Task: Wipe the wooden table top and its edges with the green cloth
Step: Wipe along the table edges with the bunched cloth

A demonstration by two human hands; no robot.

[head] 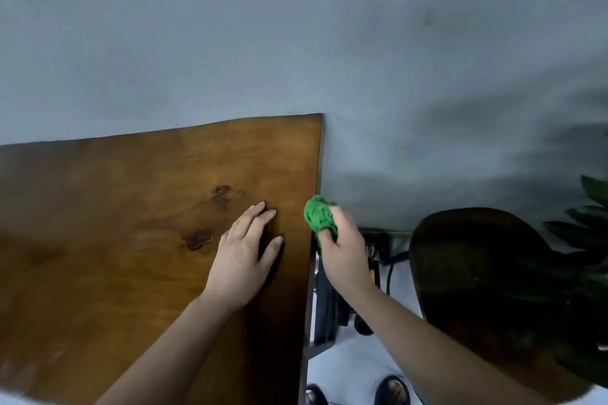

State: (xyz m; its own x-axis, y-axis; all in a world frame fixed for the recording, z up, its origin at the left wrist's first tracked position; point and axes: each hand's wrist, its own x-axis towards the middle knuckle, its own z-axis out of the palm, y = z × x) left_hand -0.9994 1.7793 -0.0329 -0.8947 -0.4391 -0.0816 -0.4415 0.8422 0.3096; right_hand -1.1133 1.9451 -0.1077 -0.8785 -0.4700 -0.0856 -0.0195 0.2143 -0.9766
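The wooden table top [131, 223] fills the left half of the head view, brown with two dark knots. Its right edge [314, 240] runs from the far corner toward me. My left hand [245, 256] lies flat on the top near that edge, fingers spread, holding nothing. My right hand [343, 250] is just off the table's right side and grips the bunched green cloth [319, 215]. The cloth presses against the right edge about halfway along it.
A grey wall [296, 42] stands right behind the table. A dark round chair seat [487, 289] sits to the right, with plant leaves [589, 240] at the far right. Cables and dark table legs [378, 259] show below the edge. My shoes [393, 390] are on the pale floor.
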